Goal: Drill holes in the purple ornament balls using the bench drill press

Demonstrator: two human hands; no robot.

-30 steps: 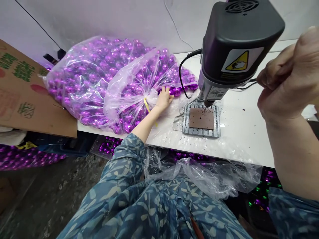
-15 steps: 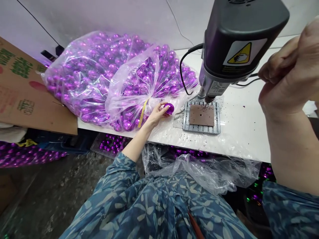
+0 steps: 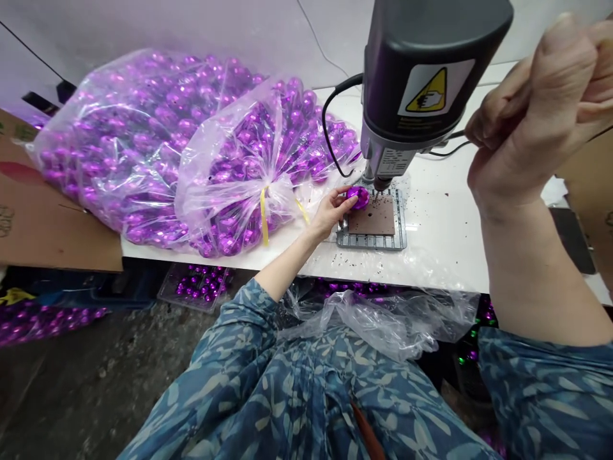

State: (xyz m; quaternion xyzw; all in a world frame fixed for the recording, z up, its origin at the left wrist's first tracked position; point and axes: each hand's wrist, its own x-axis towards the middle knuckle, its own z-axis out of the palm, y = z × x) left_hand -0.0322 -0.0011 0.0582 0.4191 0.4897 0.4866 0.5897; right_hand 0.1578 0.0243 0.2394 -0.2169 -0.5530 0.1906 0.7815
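Note:
My left hand [image 3: 329,214] pinches a shiny purple bauble [image 3: 358,197] between thumb and fingers. The bauble is over the back left part of a brown board [image 3: 373,225] with a small dark hole, beside the bit of the drill press [image 3: 433,38]. Beneath the board lies a slotted grey metal base [image 3: 400,239]. Up at the right, my right hand [image 3: 536,115] is raised beside the drill head with its fingers curled closed; whatever they grip is hidden. Dark shavings dot the board and the white table [image 3: 445,252] around it.
A big clear bag [image 3: 158,137] of purple baubles, tied with a yellow strip [image 3: 264,217], fills the table's left. A cardboard box [image 3: 52,223] stands further left. Crumpled plastic [image 3: 364,322] hangs over the front edge. A tray [image 3: 191,287] of purple pieces is below.
My left hand has carried the bauble rightward from beside the bag's knot to the board below the drill. My right hand stays raised and closed. The whole view has shifted somewhat.

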